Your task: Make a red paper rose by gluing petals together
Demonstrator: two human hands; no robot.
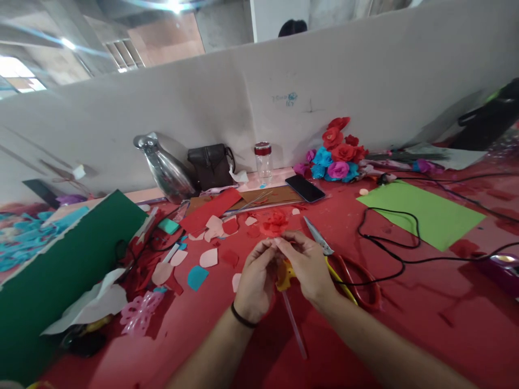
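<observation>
My left hand [256, 275] and my right hand [305, 263] meet above the red table, fingers pinched together at a small pale piece between them. What they pinch is too small to name. Just beyond the fingertips lies a red paper flower [274, 222]. Under the hands sits a yellow glue gun [284, 273] with a clear glue stick [295, 325] pointing toward me. Red-handled scissors [344, 260] lie right of my right hand.
Loose pink, red and blue paper petals [208, 257] lie left of the hands. A green sheet [421, 212], black cable [389, 254], phone [305, 188], jar [263, 160], silver vase [164, 167], dark pouch [211, 165] and a bunch of finished paper flowers [336, 151] line the back divider. A dark green board [60, 265] is left.
</observation>
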